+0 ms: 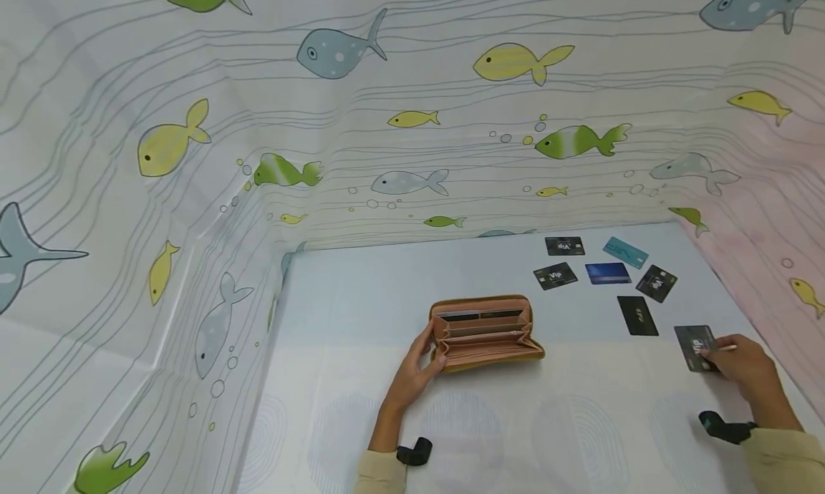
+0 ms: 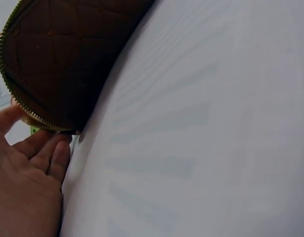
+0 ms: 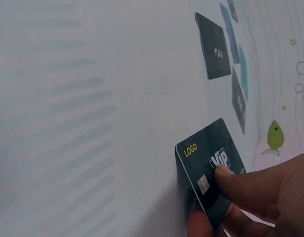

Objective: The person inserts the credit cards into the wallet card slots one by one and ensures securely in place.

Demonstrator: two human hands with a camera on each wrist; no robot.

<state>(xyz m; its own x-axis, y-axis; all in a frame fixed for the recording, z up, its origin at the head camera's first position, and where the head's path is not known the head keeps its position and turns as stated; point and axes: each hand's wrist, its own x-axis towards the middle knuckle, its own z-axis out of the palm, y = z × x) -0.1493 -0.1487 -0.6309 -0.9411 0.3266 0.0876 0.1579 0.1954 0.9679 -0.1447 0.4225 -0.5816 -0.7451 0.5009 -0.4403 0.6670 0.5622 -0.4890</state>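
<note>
An unzipped zip-around wallet [image 1: 488, 352] lies spread open on the table, showing tan inner pockets with card edges in its upper slots. Its brown quilted outside and gold zip teeth fill the corner of the left wrist view. My left hand [image 1: 410, 376] holds the wallet by its left end, thumb at the lower edge. Far to the right, my right hand [image 1: 749, 369] pinches a black VIP card [image 3: 200, 153] between thumb and fingers. This card is tilted up from the table in the right wrist view, with a gold chip and the word LOGO showing.
Several loose cards lie at the back right: black ones like the nearest black card [image 1: 638, 316], a blue card [image 1: 609, 273] and a teal card [image 1: 625, 252]. A fish-patterned sheet [image 1: 361, 136] rises behind and beside the white table [image 1: 361, 293].
</note>
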